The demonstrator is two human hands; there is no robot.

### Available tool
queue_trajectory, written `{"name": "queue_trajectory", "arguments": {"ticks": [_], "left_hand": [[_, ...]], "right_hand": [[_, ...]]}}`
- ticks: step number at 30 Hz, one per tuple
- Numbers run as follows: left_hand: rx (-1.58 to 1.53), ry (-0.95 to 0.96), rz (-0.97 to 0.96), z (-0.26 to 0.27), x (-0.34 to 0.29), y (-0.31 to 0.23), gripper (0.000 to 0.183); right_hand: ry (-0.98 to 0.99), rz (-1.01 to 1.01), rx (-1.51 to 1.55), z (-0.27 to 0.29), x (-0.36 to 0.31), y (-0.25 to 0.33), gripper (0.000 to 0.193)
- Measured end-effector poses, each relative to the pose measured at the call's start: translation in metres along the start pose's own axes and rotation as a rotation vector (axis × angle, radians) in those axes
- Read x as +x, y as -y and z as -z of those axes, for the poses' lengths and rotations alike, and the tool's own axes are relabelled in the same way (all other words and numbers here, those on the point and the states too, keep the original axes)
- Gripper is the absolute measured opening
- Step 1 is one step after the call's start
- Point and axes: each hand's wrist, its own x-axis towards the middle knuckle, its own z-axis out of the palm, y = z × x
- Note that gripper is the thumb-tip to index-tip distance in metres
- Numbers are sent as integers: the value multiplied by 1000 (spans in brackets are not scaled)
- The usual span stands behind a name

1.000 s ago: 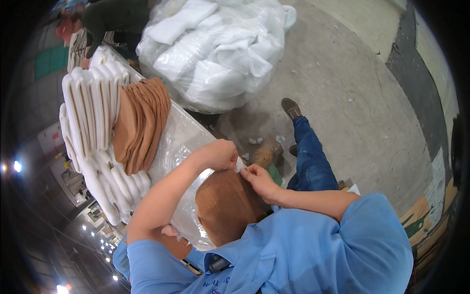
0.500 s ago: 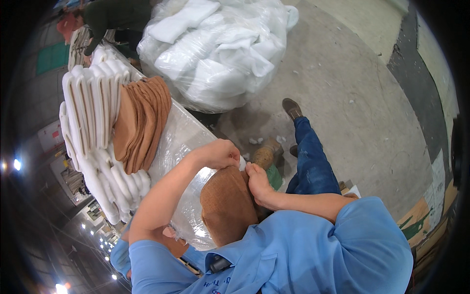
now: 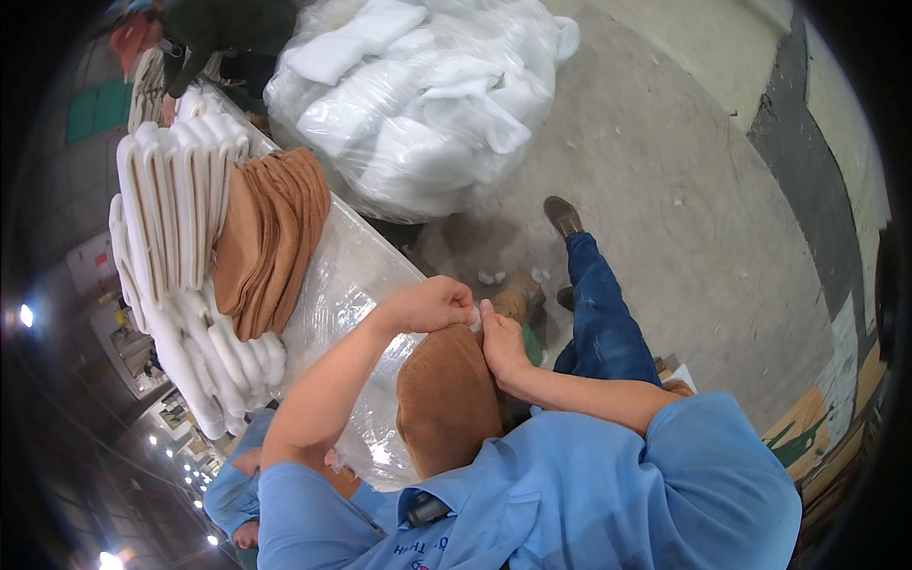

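Observation:
A brown fabric cover (image 3: 448, 394), rounded and filled-looking, stands against my body at the table's edge. At its top far end my two hands meet. My left hand (image 3: 435, 304) is closed in a pinch on a small tuft of white wadding (image 3: 476, 319). Beside it my right hand (image 3: 503, 344) is closed at the cover's corner, thumb up against the same tuft. The right fingertips are partly hidden, and whether they grip cloth or wadding is hard to tell.
A plastic-wrapped table (image 3: 328, 275) on the left carries stacked brown covers (image 3: 271, 237) and folded white padding (image 3: 176, 209). Beyond it stands a big clear bag of white wadding (image 3: 418, 104). One person (image 3: 228, 38) is at the far left, another (image 3: 237, 484) at the lower left.
Both hands have shifted slightly, the right thumb now pointing more upward beside the white tuft. The brown cover has tilted a little. A person at lower left shows more.

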Motion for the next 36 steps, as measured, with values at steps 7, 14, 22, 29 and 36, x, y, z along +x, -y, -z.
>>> {"name": "queue_trajectory", "arguments": {"ticks": [7,14,22,29,36], "left_hand": [[-791,-249,-4,-38,15,43,14],[-628,-357,-37,-38,40,32,20],[-601,-367,-134,-36,75,-8,16],[-740,-445,-146,-48,94,7,14],[-813,-523,-157,-51,95,18,14]], "right_hand": [[-92,87,-153,1,28,4,57],[-78,-49,-1,12,54,3,59],[-84,-51,178,37,28,48,26],[-35,171,-304,71,79,7,25],[164,106,-327,70,77,18,15]]}}
